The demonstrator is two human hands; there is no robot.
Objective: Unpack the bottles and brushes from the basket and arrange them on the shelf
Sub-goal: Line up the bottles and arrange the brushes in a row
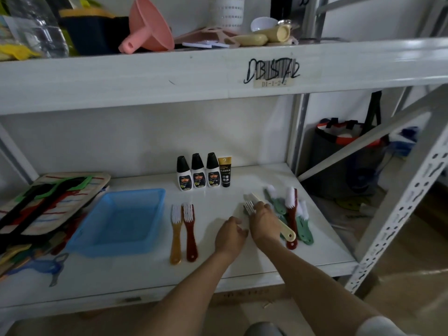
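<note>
Cream brush in the right hand, between sorted pair and unsorted pile

The right hand (263,220) curls its grip round the cream plastic brush (286,229), whose long axis runs diagonally, bristles toward the white shelf's (254,258) back edge, handle toward its front right corner. The left hand (230,235), just beside, holds nothing, fingers loosely bent. The amber and red brushes (183,229) lie parallel left; the blue plastic basket (155,209) appears emptied.

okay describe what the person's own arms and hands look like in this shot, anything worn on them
Both forearms are bare from wrist to past the elbow. The left hand and right hand wear no gloves, and no watch, ring or bracelet shows on either. The only clothing visible on an arm is the edge of a short, light-coloured sleeve at the right upper arm, in the bottom right corner of the picture.
</note>
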